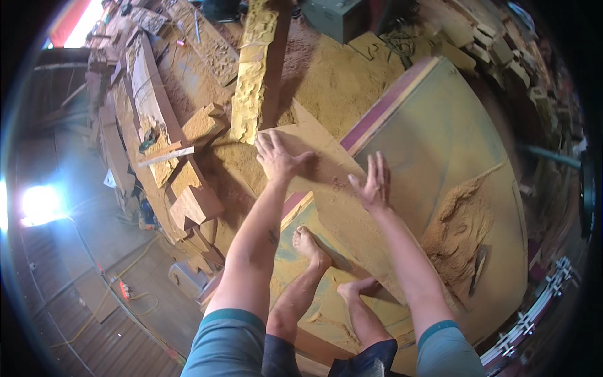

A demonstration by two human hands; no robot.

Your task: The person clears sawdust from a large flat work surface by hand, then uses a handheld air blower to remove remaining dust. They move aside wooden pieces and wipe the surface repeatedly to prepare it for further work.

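Note:
My left hand [276,157] lies flat, fingers spread, on a large tan wooden board [320,182] that leans up from the floor. My right hand [373,182] rests open against the same board a little lower and to the right, fingers pointing up. Neither hand holds anything. My bare feet [311,245] stand at the board's lower edge on a dusty greenish panel [433,138].
Sawdust [339,81] covers the ground ahead. A long carved wooden beam [254,69] stands just beyond my left hand. Stacked wood blocks [195,201] and planks [151,88] sit to the left. A sawdust heap [461,226] lies at right. Cables [125,289] run at lower left.

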